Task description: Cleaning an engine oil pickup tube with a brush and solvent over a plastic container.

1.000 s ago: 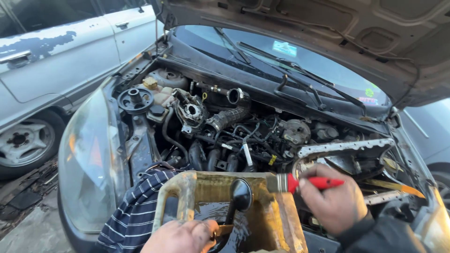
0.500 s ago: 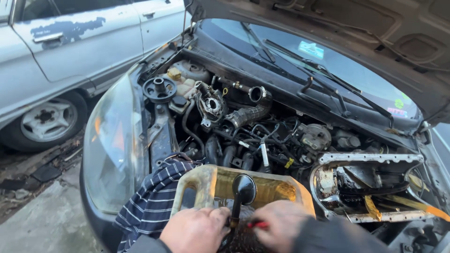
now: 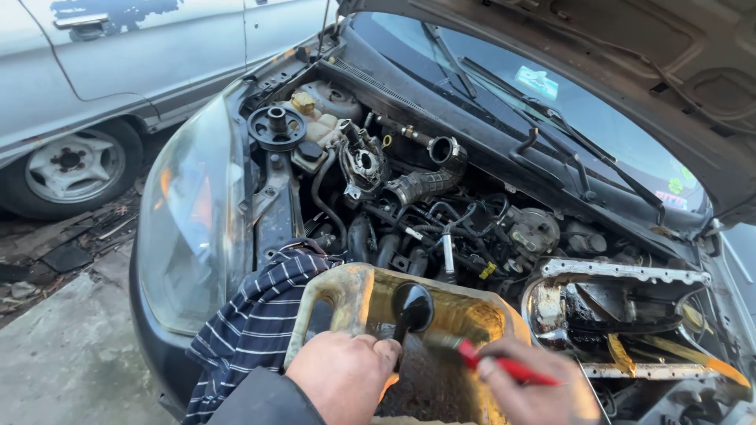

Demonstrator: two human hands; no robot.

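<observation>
The oil pan (image 3: 354, 303) sits at the front edge of the open engine bay (image 3: 441, 212), open side up, its long axis running left to right across the view. Its inner walls are coated yellow-brown, and a dark oily residue covers the floor (image 3: 429, 386) of the pan. A black pickup tube (image 3: 411, 308) with a rounded head stands inside the pan, tilted, head uppermost. The left hand (image 3: 342, 376) rests on the pan's near rim, fingers curled over the base of the black tube. The right hand (image 3: 539, 393) grasps a red-handled tool (image 3: 496, 364); the handle lies toward the right, and the metal tip (image 3: 441, 341) points left and slightly up, over the pan's interior. A striped cloth (image 3: 252, 323) hangs just beside the pan's left end, draped over the car's front. To the right, an open engine casing (image 3: 622, 315) shows a bolt-holed flange and dark interior. The raised hood (image 3: 630, 47) spans overhead; a second, pale car (image 3: 118, 71) stands well apart at left.
</observation>
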